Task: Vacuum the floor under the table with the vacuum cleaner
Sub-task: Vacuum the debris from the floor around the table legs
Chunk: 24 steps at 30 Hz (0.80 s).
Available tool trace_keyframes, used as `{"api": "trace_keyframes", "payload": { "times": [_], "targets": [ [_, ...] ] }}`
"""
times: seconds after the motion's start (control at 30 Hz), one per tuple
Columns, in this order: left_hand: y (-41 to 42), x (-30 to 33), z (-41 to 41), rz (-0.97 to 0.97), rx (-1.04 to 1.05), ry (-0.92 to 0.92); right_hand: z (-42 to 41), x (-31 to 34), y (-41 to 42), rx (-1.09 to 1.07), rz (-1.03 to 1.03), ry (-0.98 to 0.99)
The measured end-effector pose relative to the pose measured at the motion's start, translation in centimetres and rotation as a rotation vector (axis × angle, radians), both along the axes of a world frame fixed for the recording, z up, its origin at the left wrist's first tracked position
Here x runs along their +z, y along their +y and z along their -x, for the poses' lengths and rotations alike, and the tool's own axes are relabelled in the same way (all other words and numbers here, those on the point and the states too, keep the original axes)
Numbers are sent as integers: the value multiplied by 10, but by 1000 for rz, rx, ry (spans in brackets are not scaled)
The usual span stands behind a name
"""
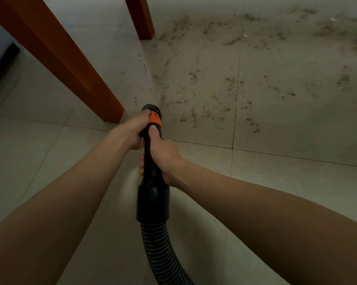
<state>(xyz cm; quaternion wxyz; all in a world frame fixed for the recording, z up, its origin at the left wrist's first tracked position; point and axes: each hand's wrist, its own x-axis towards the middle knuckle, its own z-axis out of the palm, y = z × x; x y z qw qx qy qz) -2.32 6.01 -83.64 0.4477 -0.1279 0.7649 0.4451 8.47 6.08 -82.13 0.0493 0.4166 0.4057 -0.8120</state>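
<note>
Pale tiled floor [276,182], brown dirt [231,87] scattered far and right. I note two orange-brown table legs [56,58] standing at far left. Black ribbed hose [159,249] runs up from the near edge into the vacuum wand [151,169], centre. Right hand [165,157] grips the wand; left hand [132,130] grips farther along, by the orange collar [154,119]. Nozzle [151,109] near the closer leg.

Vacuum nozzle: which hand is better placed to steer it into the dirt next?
Left, probably. The left hand grips nearest the nozzle, at the orange collar; the right hand holds farther back. Dirt lies just right of the nozzle.
</note>
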Motion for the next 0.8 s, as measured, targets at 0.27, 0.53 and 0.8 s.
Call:
{"api": "trace_keyframes", "payload": {
  "times": [0.27,0.53,0.8],
  "targets": [
    [13,-4,11,-17,11,35,12,-5,11,-33,25,17],
    [8,2,-9,10,-49,41,-4,-6,0,-69,47,16],
    [0,7,-33,20,-123,4,-25,2,-16,-125,65,-13]
  ]
}}
